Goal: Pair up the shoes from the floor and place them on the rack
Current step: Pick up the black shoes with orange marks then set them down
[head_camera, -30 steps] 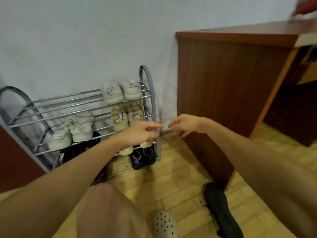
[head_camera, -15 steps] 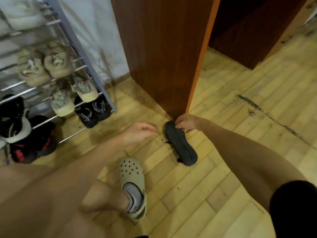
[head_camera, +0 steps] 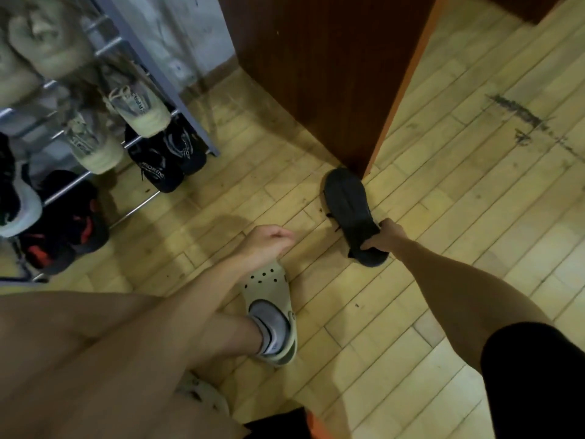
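A black shoe [head_camera: 348, 204] lies on the wooden floor by the corner of a brown cabinet, toe toward the cabinet. My right hand [head_camera: 384, 237] grips it at the heel end, fingers curled over the opening. My left hand [head_camera: 269, 245] hovers loosely curled above the floor, to the left of the shoe, and holds nothing. The metal shoe rack [head_camera: 164, 71] stands at the upper left against the wall. It carries pale sneakers [head_camera: 139, 106] on its middle bars and black shoes [head_camera: 167, 156] on its lowest bars.
The brown wooden cabinet [head_camera: 316, 68] rises right behind the black shoe. My foot in a beige clog [head_camera: 269, 315] with a grey sock stands on the floor below my left hand. Black and red shoes [head_camera: 63, 226] sit low at the rack's left. Open wooden floor [head_camera: 474, 191] stretches to the right.
My right hand has slid from the shoe's toe end to its heel end and taken hold of it. The view has tilted further down toward the floor.
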The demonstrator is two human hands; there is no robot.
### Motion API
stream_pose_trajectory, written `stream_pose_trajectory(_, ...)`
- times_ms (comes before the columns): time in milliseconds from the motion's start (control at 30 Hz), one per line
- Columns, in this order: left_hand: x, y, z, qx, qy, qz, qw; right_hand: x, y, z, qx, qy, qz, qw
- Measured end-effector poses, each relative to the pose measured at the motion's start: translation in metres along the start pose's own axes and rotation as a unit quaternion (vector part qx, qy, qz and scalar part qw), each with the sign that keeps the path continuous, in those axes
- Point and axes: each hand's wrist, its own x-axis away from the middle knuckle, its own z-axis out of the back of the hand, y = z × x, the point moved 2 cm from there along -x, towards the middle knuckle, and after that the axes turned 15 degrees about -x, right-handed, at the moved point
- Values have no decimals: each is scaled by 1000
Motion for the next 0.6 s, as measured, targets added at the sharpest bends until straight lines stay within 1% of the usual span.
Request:
stream_pose_trajectory(67, 1, 4, 0, 16, 12, -1, 1000, 1, -4, 0, -1, -13, 4, 1000)
stream_pose_trajectory(100, 2, 6, -1, 20, 14, -4, 1000, 2, -6, -1, 11, -5, 16, 1000)
stream_pose_trajectory(167, 5, 13, -6, 18, 7, -15, 1000, 10, -13, -5, 47, 59, 66, 995)
stream_pose_trajectory(233, 8, 19, -11, -1, -3, -29, 1000, 22, -17, -11, 91, 144, 136, 976)
stream_pose_trajectory(267, 9, 21, -13, -9, -4, -36, 999, 27, -17, -16, 116, 171, 167, 964)
stream_pose_trajectory(300, 12, 23, -14, -19, -5, -43, 999, 32, -17, -21, 139, 175, 188, 956)
stream_pose_trajectory(333, 16, 23, -13, -45, -2, -52, 998, 35, -15, -26, 157, 152, 199, 955)
stream_pose_trajectory(367, 20, 22, -11, -93, 2, -62, 994, 37, -13, -31, 169, 112, 199, 959)
stream_pose_trajectory(433, 24, 18, -7, -214, 12, -84, 973, 39, -9, -35, 188, 22, 173, 967)
stream_pose_trajectory(467, 25, 15, -5, -256, 18, -89, 962, 38, -7, -34, 192, 0, 166, 967)
stream_pose_trajectory(533, 26, 11, -3, -279, 20, -78, 957, 34, -4, -27, 176, 1, 169, 970)
stream_pose_trajectory(600, 25, 8, -3, -267, 28, -72, 961, 28, -2, -19, 130, 20, 160, 978)
